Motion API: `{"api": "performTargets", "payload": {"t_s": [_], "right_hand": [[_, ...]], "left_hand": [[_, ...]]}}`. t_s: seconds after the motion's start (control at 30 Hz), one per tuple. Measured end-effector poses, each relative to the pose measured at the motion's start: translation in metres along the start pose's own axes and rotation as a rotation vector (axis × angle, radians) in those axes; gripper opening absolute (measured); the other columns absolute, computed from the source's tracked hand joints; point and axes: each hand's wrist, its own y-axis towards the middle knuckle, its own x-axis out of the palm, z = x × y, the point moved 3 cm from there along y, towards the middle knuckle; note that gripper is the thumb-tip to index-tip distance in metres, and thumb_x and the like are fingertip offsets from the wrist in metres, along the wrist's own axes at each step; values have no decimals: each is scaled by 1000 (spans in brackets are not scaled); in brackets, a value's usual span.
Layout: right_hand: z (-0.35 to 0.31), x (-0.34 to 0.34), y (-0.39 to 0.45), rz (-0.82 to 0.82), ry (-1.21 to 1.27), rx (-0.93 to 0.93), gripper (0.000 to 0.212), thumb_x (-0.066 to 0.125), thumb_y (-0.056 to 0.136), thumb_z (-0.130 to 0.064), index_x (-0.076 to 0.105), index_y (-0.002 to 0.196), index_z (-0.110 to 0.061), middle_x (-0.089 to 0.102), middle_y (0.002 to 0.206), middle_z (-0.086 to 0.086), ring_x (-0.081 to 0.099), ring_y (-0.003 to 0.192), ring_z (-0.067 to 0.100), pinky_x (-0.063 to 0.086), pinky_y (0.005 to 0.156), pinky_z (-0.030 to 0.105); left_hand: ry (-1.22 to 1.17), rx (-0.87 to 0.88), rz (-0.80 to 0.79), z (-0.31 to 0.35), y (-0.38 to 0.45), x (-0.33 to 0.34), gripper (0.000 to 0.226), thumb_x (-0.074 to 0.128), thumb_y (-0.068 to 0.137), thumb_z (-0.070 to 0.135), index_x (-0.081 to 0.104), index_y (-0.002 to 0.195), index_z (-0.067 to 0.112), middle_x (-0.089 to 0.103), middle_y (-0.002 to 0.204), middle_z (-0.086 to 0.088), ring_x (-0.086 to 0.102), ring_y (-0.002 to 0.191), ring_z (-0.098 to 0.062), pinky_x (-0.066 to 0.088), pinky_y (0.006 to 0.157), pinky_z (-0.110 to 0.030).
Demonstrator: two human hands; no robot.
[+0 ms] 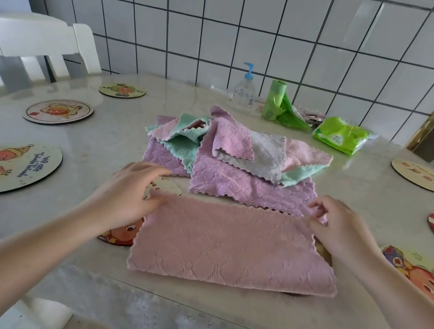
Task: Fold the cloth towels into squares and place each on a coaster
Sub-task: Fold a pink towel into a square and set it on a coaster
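Hands (126,194) (339,230) on one pink towel (232,246)

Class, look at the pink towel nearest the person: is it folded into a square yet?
Not yet. The pink towel lies as a wide rectangle, both hands at its far corners; whether it is already doubled, cannot tell.

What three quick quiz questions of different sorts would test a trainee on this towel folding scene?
1. True or false: the pink towel at the table's near edge is already a small square.
2. Which hand pinches a corner of it: A left, B right?
3. Fill in: behind it lies a ___ of unfolded towels.

Key: 1 false, it is a wide rectangle. 2 B, the right hand; the left hand presses flat. 3 pile.
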Motion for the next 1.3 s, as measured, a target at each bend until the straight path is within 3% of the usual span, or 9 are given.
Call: {"api": "performTargets", "payload": {"t_s": [0.1, 0.2, 0.3, 0.47, 0.6, 0.8, 0.97, 1.13, 1.3], "right_hand": [[-46, -9, -11, 108, 15, -163, 23, 56, 87, -33, 59, 109, -26, 51, 101, -11, 53, 79, 10, 41, 69, 29], [-96, 14, -29, -62, -4, -362, 30, 49, 91, -35, 59, 117, -24, 55, 115, -8, 54, 104, 11, 45, 90, 32], [-106, 60, -46, -146, -261, -483, 32, 47, 89, -30, 59, 117, -19, 56, 123, -2, 54, 113, 21, 42, 98, 37], [-87, 68, -59, -170, -305, -368, 53, 27, 88, -50, 53, 128, -26, 53, 135, 2, 48, 127, 20, 43, 99, 49], [-67, 55, -63, -302, -363, -288, 87, -8, 71, -76, 10, 147, -37, 3, 158, -6, -2, 144, 11, 5, 117, 43], [-42, 41, -68, -289, -420, -162, 108, -35, 48, -77, -1, 145, -42, -7, 157, -12, -8, 143, 7, 0, 115, 48], [-28, 36, -70, -309, -398, -107, 95, -19, 60, -79, 2, 145, -42, -5, 156, -15, -7, 143, 7, 1, 113, 52], [-47, 27, -59, -34, -316, -326, 51, 25, 83, -48, 62, 115, -32, 59, 121, -14, 52, 119, 13, 17, 107, 48], [-86, 41, -20, -184, -102, -379, 32, 39, 96, -24, 59, 121, -31, 52, 129, -20, 44, 121, 1, 22, 111, 44]], "left_hand": [[65, 165, 64, 44, -10, -4, 47, 60, 86, 32, 50, 132, 25, 49, 136, 10, 43, 127, -10, 32, 110, -34], [-8, 254, -31, 86, -20, 18, 45, 54, 90, 31, 46, 134, 29, 41, 139, 19, 38, 128, -1, 24, 111, -23], [-34, 295, -182, 95, -23, 51, 44, 36, 88, 30, 50, 130, 28, 51, 135, 12, 47, 123, -5, 38, 105, -31], [221, 263, -142, 76, -36, 63, 59, 26, 86, 48, 53, 130, 19, 52, 136, 1, 47, 128, -16, 24, 110, -38], [313, 171, -219, 64, -42, 57, 86, -4, 73, 67, 9, 148, 27, 0, 154, 13, -3, 143, -7, -6, 115, -33], [329, 83, -226, 44, -49, 42, 108, -22, 56, 83, 1, 148, 32, -8, 155, 13, -21, 132, 2, -9, 115, -33], [287, 62, -209, 35, -55, 37, 106, -20, 60, 83, 9, 148, 31, -3, 153, 13, -12, 139, -3, -8, 113, -31], [134, 361, 16, 69, -61, 32, 37, 63, 80, 32, 62, 117, 27, 62, 115, 13, 58, 108, -10, 46, 95, -33], [-14, 519, -112, 103, -70, 43, 24, 48, 82, 39, 68, 95, 36, 63, 86, 18, 58, 81, -2, 40, 70, -13]]}}
